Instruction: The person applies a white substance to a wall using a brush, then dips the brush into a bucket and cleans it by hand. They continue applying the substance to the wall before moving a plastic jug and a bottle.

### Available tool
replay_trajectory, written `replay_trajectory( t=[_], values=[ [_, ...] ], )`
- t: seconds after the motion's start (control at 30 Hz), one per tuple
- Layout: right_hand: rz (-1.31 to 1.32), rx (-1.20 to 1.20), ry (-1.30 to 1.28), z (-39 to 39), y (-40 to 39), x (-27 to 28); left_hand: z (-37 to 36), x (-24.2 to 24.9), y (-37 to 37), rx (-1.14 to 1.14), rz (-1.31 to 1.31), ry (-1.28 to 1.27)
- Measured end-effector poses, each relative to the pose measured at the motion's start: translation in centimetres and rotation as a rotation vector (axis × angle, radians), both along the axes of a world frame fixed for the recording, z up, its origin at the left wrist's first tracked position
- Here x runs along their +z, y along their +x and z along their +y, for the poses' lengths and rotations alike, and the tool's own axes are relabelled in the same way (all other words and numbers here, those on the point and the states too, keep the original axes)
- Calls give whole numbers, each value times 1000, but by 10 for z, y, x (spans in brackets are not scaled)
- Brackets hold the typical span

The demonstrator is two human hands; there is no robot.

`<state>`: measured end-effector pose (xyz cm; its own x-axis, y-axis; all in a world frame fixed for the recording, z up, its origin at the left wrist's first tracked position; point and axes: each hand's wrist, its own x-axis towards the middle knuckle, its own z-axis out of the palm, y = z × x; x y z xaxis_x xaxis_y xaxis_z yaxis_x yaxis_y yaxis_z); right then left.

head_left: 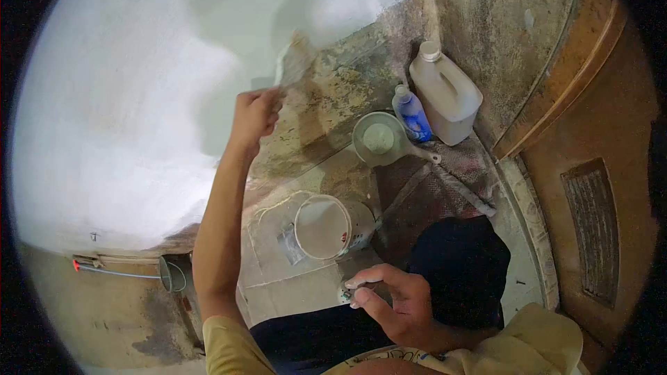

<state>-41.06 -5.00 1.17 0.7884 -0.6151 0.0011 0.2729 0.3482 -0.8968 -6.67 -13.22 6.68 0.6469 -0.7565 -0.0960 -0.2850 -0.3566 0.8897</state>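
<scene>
My left hand is raised and shut on the handle of a paintbrush, whose bristles lie against the wall at the edge of the fresh white paint. To the right of the brush the wall is bare and stained. My right hand hovers low over my dark-trousered knee with its fingers loosely curled and apart; a small white object shows just beyond the fingertips. A white paint bucket stands on the floor between my two hands.
A round green pan with a long handle, a blue bottle and a white plastic jug stand in the corner. At the right is a brown wooden door. Low on the left are a pipe and a small metal pail.
</scene>
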Motion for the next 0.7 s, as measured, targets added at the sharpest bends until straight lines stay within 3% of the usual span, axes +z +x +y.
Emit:
replay_trajectory(
  t=[0.23,0.37,0.53,0.7],
  values=[
    [21,-22,42,4,4,-6,26,4,-4,44,58,3],
    [22,-28,-26,4,2,-3,-43,-8,-35,-164,48,-55],
    [45,-48,-54,5,-6,3,-141,-29,-70,-234,-55,-136],
    [23,-86,-42,1,-13,6,-150,-19,-69,-226,-5,-156]
  ],
)
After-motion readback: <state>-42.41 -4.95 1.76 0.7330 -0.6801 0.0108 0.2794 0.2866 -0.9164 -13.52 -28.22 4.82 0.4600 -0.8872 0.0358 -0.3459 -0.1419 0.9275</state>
